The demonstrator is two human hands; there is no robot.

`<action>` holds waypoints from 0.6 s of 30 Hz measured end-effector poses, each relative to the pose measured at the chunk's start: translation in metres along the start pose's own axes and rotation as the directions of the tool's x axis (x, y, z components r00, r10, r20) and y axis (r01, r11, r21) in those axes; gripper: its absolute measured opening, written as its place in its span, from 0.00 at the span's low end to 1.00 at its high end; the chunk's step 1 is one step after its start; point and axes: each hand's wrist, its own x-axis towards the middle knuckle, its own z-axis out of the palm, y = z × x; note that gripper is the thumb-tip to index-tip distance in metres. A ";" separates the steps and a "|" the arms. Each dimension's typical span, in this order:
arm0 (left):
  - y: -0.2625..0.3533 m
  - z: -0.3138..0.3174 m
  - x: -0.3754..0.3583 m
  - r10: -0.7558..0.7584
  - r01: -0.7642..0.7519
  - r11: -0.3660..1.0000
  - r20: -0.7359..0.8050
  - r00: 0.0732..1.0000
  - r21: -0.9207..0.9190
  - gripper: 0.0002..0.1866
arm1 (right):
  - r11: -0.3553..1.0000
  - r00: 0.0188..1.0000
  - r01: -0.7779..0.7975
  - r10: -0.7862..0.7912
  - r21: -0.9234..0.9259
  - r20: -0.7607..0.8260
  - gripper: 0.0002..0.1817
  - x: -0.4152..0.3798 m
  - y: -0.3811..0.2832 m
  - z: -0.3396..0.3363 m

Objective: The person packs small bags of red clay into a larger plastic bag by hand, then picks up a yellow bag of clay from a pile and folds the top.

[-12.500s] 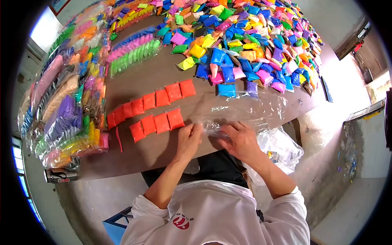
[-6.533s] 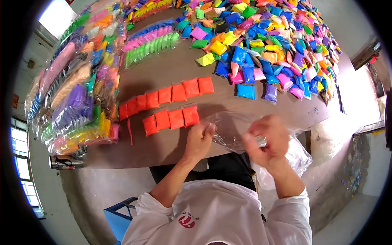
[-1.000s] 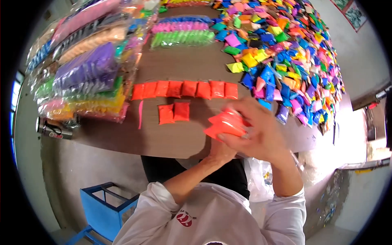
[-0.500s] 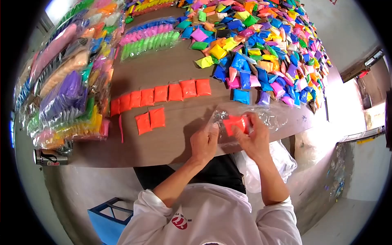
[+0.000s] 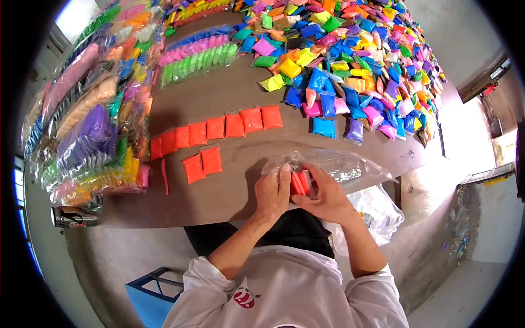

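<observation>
Pinching a few flat, soft orange packets (image 5: 298,183) between them at the near edge of the brown desk (image 5: 219,93), the left hand (image 5: 273,188) and right hand (image 5: 322,194) close on the stack at the mouth of a crinkly clear bag (image 5: 350,167).

Orange packets (image 5: 299,182): now standing on edge between both hands inside the clear plastic bag (image 5: 339,167), where half a second ago they were lying flat-faced in the right hand (image 5: 324,194).
Left hand (image 5: 272,191): now pressing against the packets' left side, having closed in from beside the bag.
Front row of orange packets (image 5: 202,163): now counting two, down from four at the earliest picture.
Clear plastic bag: now bunching up around the fingers (image 5: 285,174).
</observation>
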 end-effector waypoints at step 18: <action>0.000 -0.006 0.003 0.040 -0.032 0.987 0.046 0.998 -0.157 0.21 | 0.991 0.996 0.080 -0.076 -0.103 0.049 0.32 0.000 0.000 -0.003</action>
